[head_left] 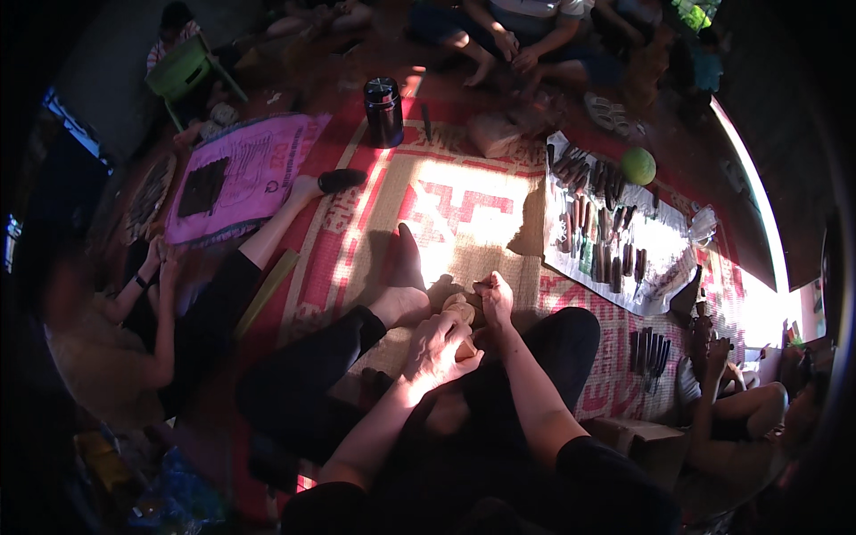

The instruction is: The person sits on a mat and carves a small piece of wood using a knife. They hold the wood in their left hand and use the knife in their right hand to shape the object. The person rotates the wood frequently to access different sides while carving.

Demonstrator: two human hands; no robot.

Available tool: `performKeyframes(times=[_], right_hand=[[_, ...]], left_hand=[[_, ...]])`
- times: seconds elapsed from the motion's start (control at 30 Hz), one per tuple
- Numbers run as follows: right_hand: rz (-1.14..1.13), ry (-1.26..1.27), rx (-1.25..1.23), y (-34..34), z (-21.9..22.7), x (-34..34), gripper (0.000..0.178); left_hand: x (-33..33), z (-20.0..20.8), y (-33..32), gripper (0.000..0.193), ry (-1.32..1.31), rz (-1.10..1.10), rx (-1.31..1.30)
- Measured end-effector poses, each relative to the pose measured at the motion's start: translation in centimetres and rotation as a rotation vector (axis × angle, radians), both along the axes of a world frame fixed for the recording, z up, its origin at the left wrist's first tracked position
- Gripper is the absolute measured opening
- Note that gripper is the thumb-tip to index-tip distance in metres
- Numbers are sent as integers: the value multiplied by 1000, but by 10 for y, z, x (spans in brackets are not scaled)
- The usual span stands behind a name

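I sit on the mat with both hands close together above my lap. My left hand (435,346) is closed round a pale carved wooden piece (459,309); its rounded end shows above the fingers and a flat cut end below them. Just right of the wood is my right hand (496,303), its fingers curled and its thumb toward the wood. Whatever lies in that grip is hidden, so I cannot make it out. A bare foot (403,301) rests on the mat left of the wood.
Several carving tools (615,209) lie on a white sheet (655,241) at the right, beside a green ball-shaped thing (637,166). More tools (651,352) lie nearer. A dark flask (384,116) stands ahead. A pink cloth (254,178) lies left, a cardboard box (637,435) right. People sit around.
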State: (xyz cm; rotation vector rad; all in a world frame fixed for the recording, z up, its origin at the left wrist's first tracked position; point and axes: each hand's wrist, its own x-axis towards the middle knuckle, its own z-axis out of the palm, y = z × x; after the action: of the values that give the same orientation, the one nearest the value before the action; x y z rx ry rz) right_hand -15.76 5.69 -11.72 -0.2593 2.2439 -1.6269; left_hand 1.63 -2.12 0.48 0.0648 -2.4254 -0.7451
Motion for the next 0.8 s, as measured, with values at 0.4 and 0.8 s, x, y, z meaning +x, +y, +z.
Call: performKeyframes(times=[0.4, 0.8], right_hand=[[62, 65, 3, 8, 14, 5, 12], [94, -98, -70, 24, 4, 11, 15]], left_hand=[[-5, -1, 4, 38, 43, 3, 31], [-9, -5, 8, 37, 54, 65, 52]])
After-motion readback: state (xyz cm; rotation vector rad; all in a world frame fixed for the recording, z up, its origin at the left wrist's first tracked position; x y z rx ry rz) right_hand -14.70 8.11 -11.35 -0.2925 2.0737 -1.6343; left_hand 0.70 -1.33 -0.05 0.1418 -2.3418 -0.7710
